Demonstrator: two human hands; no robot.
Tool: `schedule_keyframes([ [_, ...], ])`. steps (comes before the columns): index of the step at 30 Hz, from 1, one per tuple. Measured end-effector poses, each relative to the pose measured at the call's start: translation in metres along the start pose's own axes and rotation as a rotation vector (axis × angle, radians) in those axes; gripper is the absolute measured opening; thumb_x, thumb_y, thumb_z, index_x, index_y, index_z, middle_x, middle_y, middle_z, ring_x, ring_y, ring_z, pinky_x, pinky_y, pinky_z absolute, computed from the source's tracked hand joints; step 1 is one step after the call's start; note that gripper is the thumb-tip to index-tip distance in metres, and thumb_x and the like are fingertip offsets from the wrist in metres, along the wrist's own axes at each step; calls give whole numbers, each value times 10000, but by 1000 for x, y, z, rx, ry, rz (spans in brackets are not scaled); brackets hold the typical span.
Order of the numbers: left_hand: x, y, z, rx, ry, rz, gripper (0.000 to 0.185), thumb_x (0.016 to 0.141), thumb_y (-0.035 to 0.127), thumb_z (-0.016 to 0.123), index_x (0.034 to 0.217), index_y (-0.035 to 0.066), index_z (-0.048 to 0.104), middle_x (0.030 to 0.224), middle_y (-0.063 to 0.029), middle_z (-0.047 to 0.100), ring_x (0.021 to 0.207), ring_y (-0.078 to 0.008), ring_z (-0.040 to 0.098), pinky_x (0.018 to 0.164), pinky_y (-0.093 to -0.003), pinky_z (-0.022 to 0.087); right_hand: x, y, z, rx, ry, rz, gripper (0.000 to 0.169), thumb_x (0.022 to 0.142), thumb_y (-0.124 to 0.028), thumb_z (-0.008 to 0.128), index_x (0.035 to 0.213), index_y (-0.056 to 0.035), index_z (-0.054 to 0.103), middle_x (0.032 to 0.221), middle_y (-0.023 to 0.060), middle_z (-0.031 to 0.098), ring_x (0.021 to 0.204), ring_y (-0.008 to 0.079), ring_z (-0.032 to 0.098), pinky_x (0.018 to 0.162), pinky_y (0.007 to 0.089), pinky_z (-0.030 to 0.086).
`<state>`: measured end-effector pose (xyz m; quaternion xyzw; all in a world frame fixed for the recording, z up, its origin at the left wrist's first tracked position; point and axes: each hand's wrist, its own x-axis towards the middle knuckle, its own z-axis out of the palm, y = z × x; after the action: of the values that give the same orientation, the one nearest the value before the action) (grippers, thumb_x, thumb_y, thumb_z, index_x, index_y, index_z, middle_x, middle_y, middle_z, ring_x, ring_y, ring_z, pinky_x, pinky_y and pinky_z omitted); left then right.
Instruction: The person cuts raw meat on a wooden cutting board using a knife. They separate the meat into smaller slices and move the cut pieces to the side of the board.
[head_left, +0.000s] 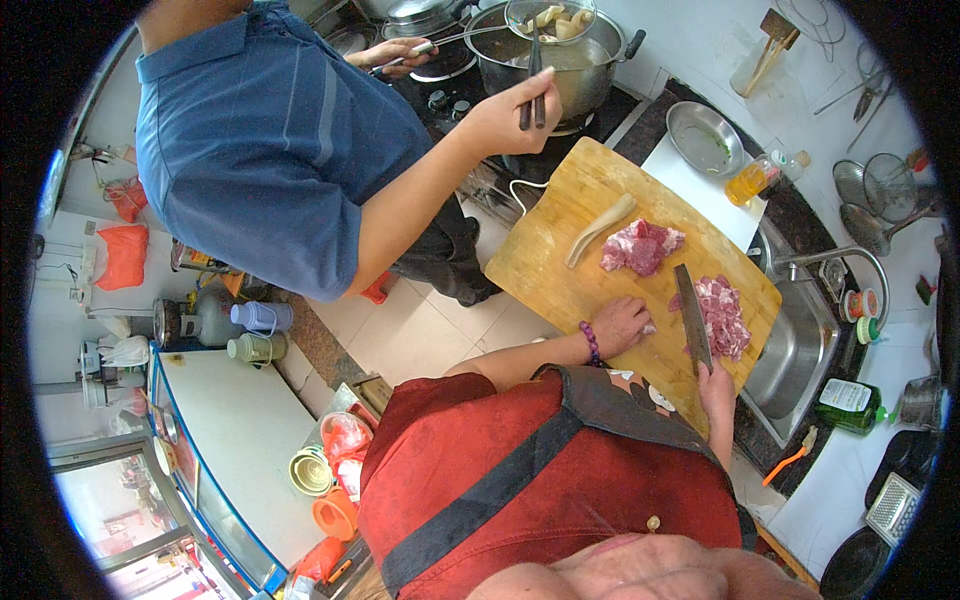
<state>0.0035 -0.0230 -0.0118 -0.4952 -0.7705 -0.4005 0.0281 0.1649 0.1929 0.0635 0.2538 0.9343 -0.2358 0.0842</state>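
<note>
My right hand (716, 386) grips the handle end of a kitchen knife (693, 319), whose broad blade lies over a wooden cutting board (532, 232). Against the blade's far side is a heap of chopped raw meat (721, 319). My left hand (621, 328), with a purple bead bracelet at the wrist, rests on the board with curled fingers; a small pale bit shows at its fingertips, and whether it is held cannot be told. A larger piece of raw meat (641, 247) and a long pale root vegetable or similar piece (600, 229) lie farther up the board.
Beside me a person in a blue shirt (262, 157) holds chopsticks and a wire strainer over a large steel pot (547, 67) on the stove. A steel sink (795, 360) adjoins the board. Around it stand a metal bowl (705, 139), an oil bottle (750, 180) and a green soap bottle (847, 406).
</note>
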Motion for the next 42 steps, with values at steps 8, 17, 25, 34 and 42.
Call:
schedule_keyframes([
  [8, 1, -2, 4, -17, 56, 17, 238, 706, 93, 669, 929, 68, 588, 901, -132, 524, 850, -322, 540, 755, -412, 467, 1, 3, -1, 20, -13, 3, 280, 957, -252, 533, 1110, -34, 619, 864, 286, 638, 850, 458, 620, 717, 519, 478],
  [17, -1, 3, -5, -12, 61, 0, 205, 742, 86, 653, 937, 78, 591, 912, -130, 534, 851, -318, 546, 755, -411, 467, 2, 5, 2, 16, 11, -10, 287, 952, -264, 541, 1092, -30, 628, 862, 283, 642, 843, 461, 621, 712, 526, 480],
  [25, -1, 7, -8, 7, -19, -49, 222, 801, 129, 661, 1000, 71, 583, 978, -144, 557, 897, -339, 570, 759, -431, 483, 3, 13, 4, -26, 31, -22, 286, 951, -267, 542, 1119, -51, 624, 849, 276, 643, 835, 458, 620, 705, 531, 479],
  [34, -2, 7, -8, 13, -27, -25, 246, 812, 188, 692, 1003, 77, 586, 983, -137, 557, 909, -331, 564, 786, -424, 482, 6, 11, 2, -16, -28, -2, 282, 950, -266, 546, 1093, -33, 615, 869, 270, 645, 844, 446, 623, 707, 529, 475],
  [42, -6, 6, -7, 44, -6, -18, 251, 790, 166, 692, 1006, 82, 596, 999, -125, 560, 940, -320, 564, 799, -418, 479, 7, 19, 10, -21, 17, -1, 311, 944, -292, 551, 1113, -39, 616, 876, 271, 652, 846, 442, 631, 722, 531, 483],
])
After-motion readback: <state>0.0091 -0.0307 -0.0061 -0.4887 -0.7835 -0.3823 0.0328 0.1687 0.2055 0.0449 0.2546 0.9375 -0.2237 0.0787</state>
